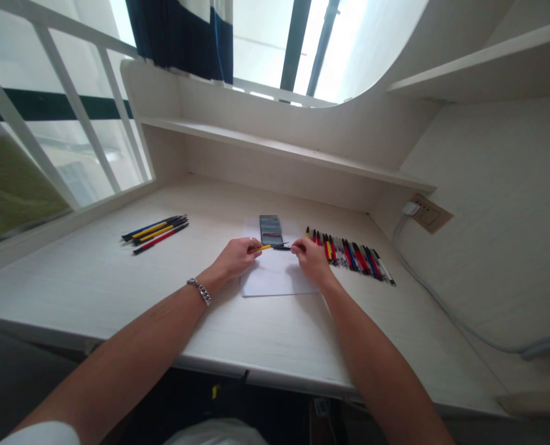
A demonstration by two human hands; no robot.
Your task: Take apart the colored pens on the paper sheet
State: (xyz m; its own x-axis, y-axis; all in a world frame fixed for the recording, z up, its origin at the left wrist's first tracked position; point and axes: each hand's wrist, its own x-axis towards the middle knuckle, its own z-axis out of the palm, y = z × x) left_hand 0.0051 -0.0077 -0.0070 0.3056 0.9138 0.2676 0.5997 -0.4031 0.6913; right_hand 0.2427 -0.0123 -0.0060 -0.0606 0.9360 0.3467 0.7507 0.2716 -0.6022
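My left hand (pixel 243 255) pinches a yellow pen (pixel 266 247), whose tip end points right. Opposite it, the fingers of my right hand (pixel 308 254) are closed at the end of a dark pen piece (pixel 282 248), perhaps a cap. The two pieces lie nearly in line; whether they touch I cannot tell. Both hands are over white paper (pixel 279 281). Just behind the pen parts is a small dark flat case (pixel 270 224) with a reddish strip across it. Beside my right hand runs a row of pens (pixel 349 253) in red, black, yellow, blue and white.
A loose bundle of pens (pixel 157 232) in blue, yellow, black and red lies on the left of the white desk (pixel 201 207). A long shelf (pixel 275 143) crosses the back. At right, a plug sits in a wall socket (pixel 430 214), its cable (pixel 416 272) running down the side panel.
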